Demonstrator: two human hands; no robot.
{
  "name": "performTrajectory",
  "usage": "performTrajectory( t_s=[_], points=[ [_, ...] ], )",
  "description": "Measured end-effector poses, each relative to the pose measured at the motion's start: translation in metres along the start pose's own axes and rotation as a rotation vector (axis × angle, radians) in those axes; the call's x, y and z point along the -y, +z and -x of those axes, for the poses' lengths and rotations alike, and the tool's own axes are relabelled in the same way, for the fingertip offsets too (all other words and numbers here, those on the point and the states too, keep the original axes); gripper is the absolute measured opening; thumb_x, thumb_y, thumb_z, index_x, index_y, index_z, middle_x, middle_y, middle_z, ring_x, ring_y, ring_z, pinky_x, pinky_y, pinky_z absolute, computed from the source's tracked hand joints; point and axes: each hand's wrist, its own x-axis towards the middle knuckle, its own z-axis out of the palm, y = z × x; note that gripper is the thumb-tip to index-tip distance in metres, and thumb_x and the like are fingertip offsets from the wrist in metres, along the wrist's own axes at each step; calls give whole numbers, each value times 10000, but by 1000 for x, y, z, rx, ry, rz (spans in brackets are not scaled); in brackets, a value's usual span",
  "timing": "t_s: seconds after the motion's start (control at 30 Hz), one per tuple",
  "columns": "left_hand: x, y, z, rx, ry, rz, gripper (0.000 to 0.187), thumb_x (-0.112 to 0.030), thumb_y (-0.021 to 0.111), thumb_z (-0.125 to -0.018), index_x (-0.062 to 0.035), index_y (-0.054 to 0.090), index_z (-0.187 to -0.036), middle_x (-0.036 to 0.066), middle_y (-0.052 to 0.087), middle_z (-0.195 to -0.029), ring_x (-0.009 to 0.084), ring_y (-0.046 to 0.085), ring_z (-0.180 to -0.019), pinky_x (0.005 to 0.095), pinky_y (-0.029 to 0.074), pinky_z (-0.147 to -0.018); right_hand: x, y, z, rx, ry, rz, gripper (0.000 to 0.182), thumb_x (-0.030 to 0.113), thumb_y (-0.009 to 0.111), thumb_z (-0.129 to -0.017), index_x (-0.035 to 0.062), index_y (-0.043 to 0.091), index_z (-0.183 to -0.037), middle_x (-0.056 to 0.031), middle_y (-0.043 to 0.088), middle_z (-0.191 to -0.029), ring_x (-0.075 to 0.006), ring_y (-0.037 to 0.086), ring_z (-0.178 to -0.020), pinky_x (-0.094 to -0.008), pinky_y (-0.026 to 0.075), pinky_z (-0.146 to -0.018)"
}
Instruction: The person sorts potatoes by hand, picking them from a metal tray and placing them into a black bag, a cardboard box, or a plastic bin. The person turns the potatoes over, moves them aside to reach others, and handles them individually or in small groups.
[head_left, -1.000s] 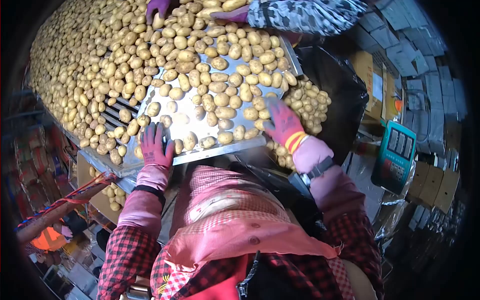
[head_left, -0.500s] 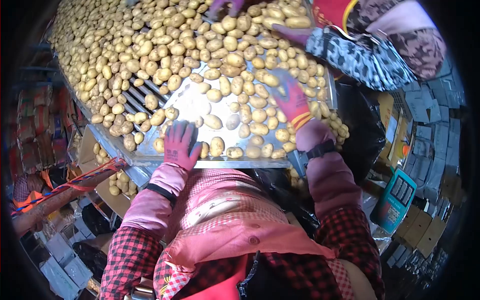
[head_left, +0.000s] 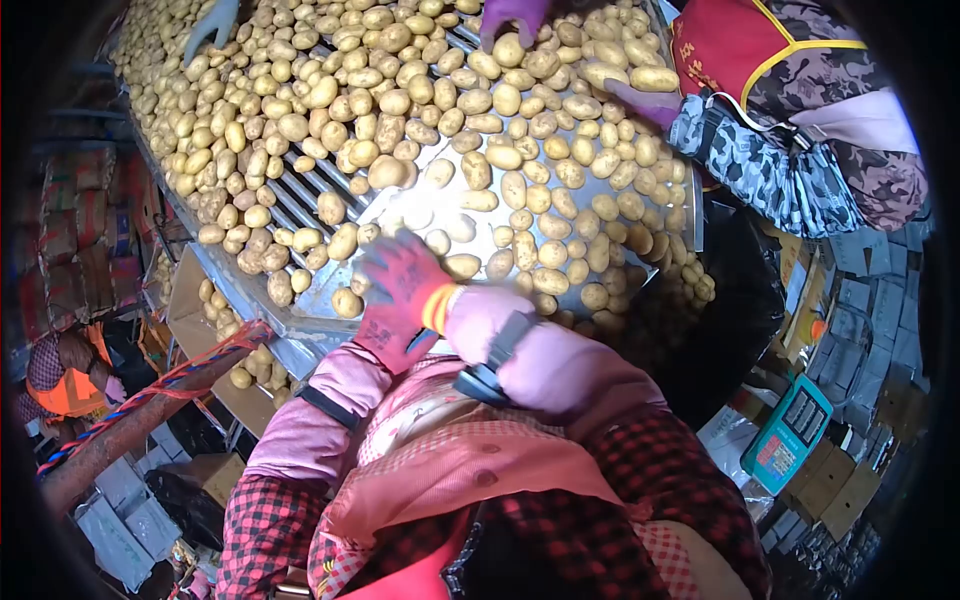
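Note:
Many potatoes (head_left: 550, 282) lie on a shiny metal sorting table (head_left: 320, 300) in front of me. My right hand (head_left: 412, 278), in a red and grey glove with a yellow cuff, reaches across to the left beside several potatoes at the near edge. Its grey fingers look spread, though motion blurs them. Just below it is my left hand (head_left: 388, 335), in a matching glove; its fingers are mostly hidden behind the right hand, so what they hold cannot be seen.
Across the table are a co-worker's purple-gloved hands (head_left: 515, 18) and patterned sleeve (head_left: 765, 165). Another gloved hand (head_left: 212, 28) is at the far left. Slatted bars (head_left: 305, 195) show between potatoes. A rope-wrapped pole (head_left: 150, 415) stands at left, a teal scale (head_left: 790, 435) at right.
My right hand has swept left and toward me, from the potatoes at right to over my left hand. The left hand has drawn back slightly. The view has shifted a little.

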Motion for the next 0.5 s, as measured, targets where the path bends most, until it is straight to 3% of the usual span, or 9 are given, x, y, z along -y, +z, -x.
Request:
performTrajectory(
  t_s=[0.1, 0.17, 0.23, 0.33, 0.4, 0.43, 0.5],
  points=[
    [10, -14, 0, -15, 4, -15, 527, -302, 615, -796, -53, 544, -1255, 182, 488, -1315, 404, 427, -1247, 569, 285, -1064, -38, -27, 50, -169, -91, -210, 555, 393, 586, -837, 163, 482, -1331, -139, 438, -1401, -328, 396, -1295, -525, 277, -1084],
    [12, -32, -8, -143, -7, 38, 527, -290, 612, -796, -43, 539, -1256, 185, 483, -1324, 414, 418, -1253, 557, 292, -1063, -80, -53, 88, -323, 279, -281, 507, 330, 619, -823, 122, 514, -1274, -170, 445, -1380, -365, 407, -1276, -527, 309, -1055],
    [13, -30, -4, -153, -14, 39, 564, -265, 616, -792, -45, 520, -1302, 204, 460, -1359, 437, 401, -1269, 554, 284, -1076, -105, -72, 124, -483, 678, 257, 511, 370, 591, -839, 75, 537, -1253, -182, 450, -1369, -381, 399, -1280, -541, 291, -1063],
    [1, -29, -21, -189, 55, 34, 566, -257, 633, -778, -31, 516, -1283, 210, 466, -1340, 439, 413, -1249, 551, 305, -1057, -88, -18, 124, -419, 576, 512, 534, 414, 548, -867, 45, 538, -1253, -178, 449, -1376, -384, 398, -1279, -539, 264, -1081],
    [-14, -30, -39, -147, 88, 23, 639, -280, 648, -770, -48, 477, -1341, 199, 436, -1377, 432, 380, -1284, 550, 285, -1076, -25, -57, 116, 213, 454, 86, 581, 462, 492, -908, 52, 492, -1320, -168, 425, -1424, -361, 364, -1331, -497, 215, -1135],
    [-20, -30, -45, -116, 75, 23, 667, -291, 656, -764, -61, 465, -1361, 193, 424, -1392, 428, 366, -1299, 549, 277, -1086, -19, -22, 141, -36, 68, 5, 549, 461, 507, -899, 76, 530, -1291, -166, 433, -1414, -336, 378, -1322, -474, 247, -1120],
    [-21, -27, -50, -13, 124, 14, 692, -320, 660, -762, -112, 452, -1389, 171, 403, -1428, 421, 340, -1328, 547, 260, -1103, -7, -8, 173, -165, 76, 9, 463, 431, 532, -898, 126, 572, -1244, -133, 498, -1365, -311, 472, -1242, -429, 355, -1062]
  ],
)
